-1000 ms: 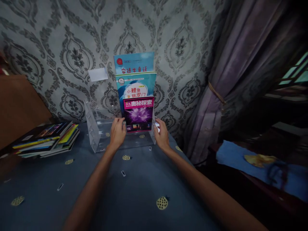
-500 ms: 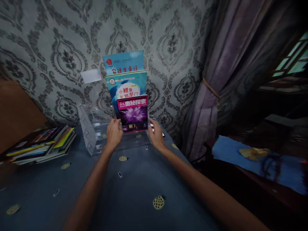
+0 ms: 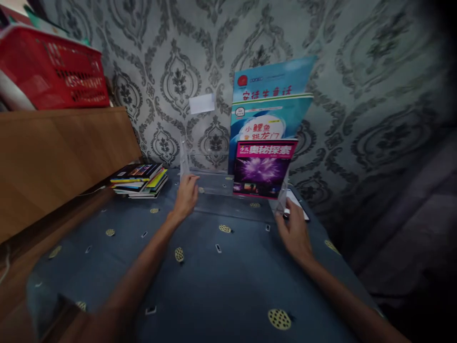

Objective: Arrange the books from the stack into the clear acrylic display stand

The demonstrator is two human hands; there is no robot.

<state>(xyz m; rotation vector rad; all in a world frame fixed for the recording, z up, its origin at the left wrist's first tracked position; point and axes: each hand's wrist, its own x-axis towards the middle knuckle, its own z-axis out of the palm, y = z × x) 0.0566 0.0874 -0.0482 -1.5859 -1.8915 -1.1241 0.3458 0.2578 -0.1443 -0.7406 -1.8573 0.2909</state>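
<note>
A clear tiered display rack (image 3: 223,202) stands on the cloth against the wall. At its right end, three books rise in steps: a magenta-and-purple one (image 3: 264,166) in front, a blue-green one (image 3: 262,114) in the middle, and a taller light-blue one (image 3: 274,76) behind. My left hand (image 3: 186,196) is closed at the rack's left side panel, its index finger pointing inward. The rack's right side panel is between the thumb and fingers of my right hand (image 3: 295,228), close to the front book's lower corner. Both grips are partly hidden.
Several books lie in a stack (image 3: 139,178) left of the rack. A phone (image 3: 298,205) lies behind my right hand. On the far left, a red basket (image 3: 71,71) rests on a wooden cabinet (image 3: 64,157). A white label (image 3: 202,103) is on the wall.
The view has turned left, bringing in the red basket. My left hand has gone from beside the front book to the rack's left end. My right hand stays at the right end.
</note>
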